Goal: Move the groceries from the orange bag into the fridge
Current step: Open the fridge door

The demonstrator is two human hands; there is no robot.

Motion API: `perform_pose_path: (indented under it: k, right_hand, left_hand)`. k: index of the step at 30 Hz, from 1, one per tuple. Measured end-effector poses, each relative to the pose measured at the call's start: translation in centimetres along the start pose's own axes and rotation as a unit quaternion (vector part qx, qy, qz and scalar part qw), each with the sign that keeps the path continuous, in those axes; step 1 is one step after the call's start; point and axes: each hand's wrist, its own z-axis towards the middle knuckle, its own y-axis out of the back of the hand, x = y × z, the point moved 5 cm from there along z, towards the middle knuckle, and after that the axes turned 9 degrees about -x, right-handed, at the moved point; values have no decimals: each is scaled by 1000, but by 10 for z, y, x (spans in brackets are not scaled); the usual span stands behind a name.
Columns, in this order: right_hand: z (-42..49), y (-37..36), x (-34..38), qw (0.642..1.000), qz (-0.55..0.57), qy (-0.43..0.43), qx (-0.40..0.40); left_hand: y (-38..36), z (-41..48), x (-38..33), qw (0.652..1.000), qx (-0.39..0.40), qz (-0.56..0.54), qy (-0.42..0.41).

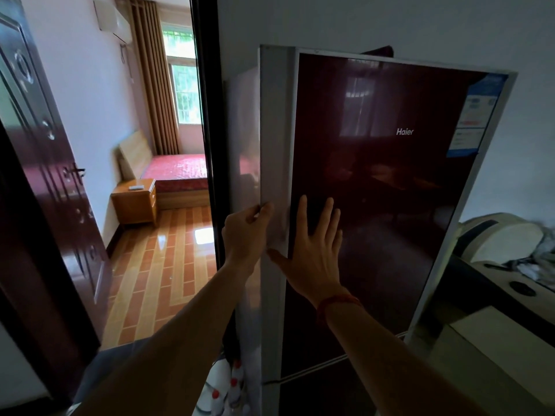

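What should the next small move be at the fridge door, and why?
Probably pull the door edge outward with the left hand, whose fingers curl around that pale edge, and lift the right hand off: it lies flat on the dark red fridge door and would resist the swing. The door looks shut or barely ajar, and no orange bag is in view.

Both bare forearms are extended from the lower frame toward the centre. The left hand (244, 232) is seen from the back, fingers curled inward and thumb tucked at centre frame. The right hand (315, 250) is held flat, fingers spread upward, thumb angled lower left. A red band (336, 304) is worn on the right wrist.
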Motion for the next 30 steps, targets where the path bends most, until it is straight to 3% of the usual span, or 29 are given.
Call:
perform_pose_path:
  k: [14,20,25,30]
  right_hand:
    - [-49,34,-6,998,50,-39,-13]
    - [-79,68,-23,996,73,-38,-23]
    - [-103,98,-40,995,84,-25,-40]
    - [-130,124,-61,992,108,-32,-54]
  left_hand:
    - [19,-80,-40,993,37,-10,-111]
    - [25,-122,-52,987,104,-71,-96]
    - [15,-143,-55,978,183,-49,-86]
    - [2,-170,-69,951,264,-36,-155]
